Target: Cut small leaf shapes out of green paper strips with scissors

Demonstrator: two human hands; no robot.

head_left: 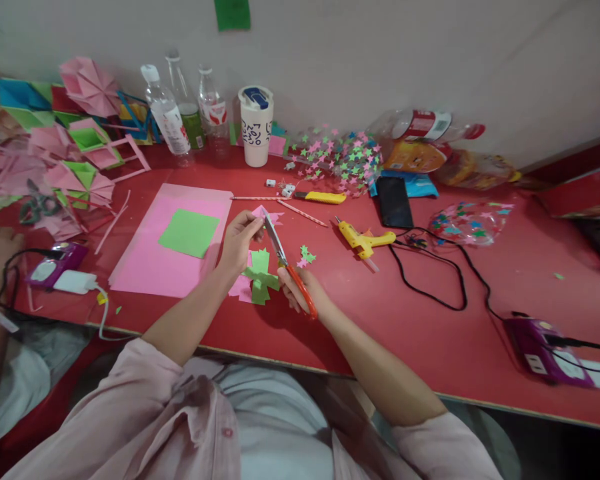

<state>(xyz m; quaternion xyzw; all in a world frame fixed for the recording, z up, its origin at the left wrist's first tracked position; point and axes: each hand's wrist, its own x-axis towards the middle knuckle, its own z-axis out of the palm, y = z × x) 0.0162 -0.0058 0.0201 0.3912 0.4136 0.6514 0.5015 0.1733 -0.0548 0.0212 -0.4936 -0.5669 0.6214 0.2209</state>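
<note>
Presently pinching pink paper [258, 211] in the left hand [238, 241], above the table [415, 347] toward its front edge, apparently to steady it; gripping scissors [288, 267] by the handles in the right hand [317, 289], angling toward the back edge, presumably for control; keeping green cut-out paper [261, 273] below, nearer the front edge, seemingly within easy reach.

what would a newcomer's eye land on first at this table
Probably the orange-handled scissors in the right hand, pointing toward the small pink paper in the left hand, over the red table. Next, perhaps, the heap of folded paper shapes at the back left, then the yellow glue gun lying to the right of the hands.
</note>
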